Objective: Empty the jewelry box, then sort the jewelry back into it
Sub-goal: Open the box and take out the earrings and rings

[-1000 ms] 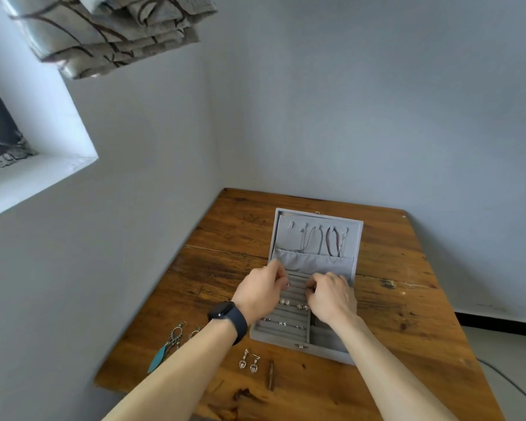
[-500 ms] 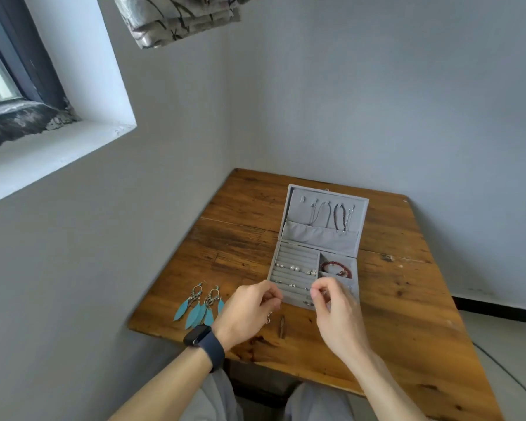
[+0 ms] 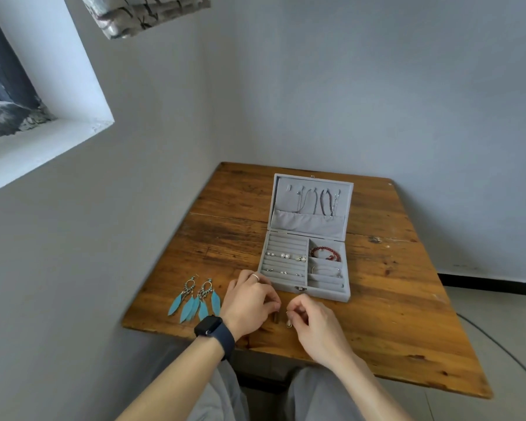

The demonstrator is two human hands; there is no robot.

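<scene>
The grey jewelry box (image 3: 304, 291) lies open mid-table with its lid (image 3: 312, 205) upright and several necklaces hanging inside. Stud earrings (image 3: 284, 256) sit in its ring rows. A red bead bracelet (image 3: 325, 253) and a silver bracelet (image 3: 325, 271) fill its right compartments. In front of the box, my right hand (image 3: 315, 325) pinches a small drop earring (image 3: 288, 323) just above the wood. My left hand (image 3: 249, 302), with a ring and a wristwatch, rests beside it with curled fingers; whether it holds anything is hidden. A pair of blue feather earrings (image 3: 195, 299) lies to the left.
The wooden table (image 3: 392, 314) stands in a corner, with grey walls at its left and far edges. A dark knot (image 3: 275, 318) marks the wood between my hands. My knees are under the near edge. A cable (image 3: 498, 344) runs over the floor at the right.
Both hands pulled back out of the box to the table's front. The view tilted down, so the box's compartments show. My right hand now pinches a small earring.
</scene>
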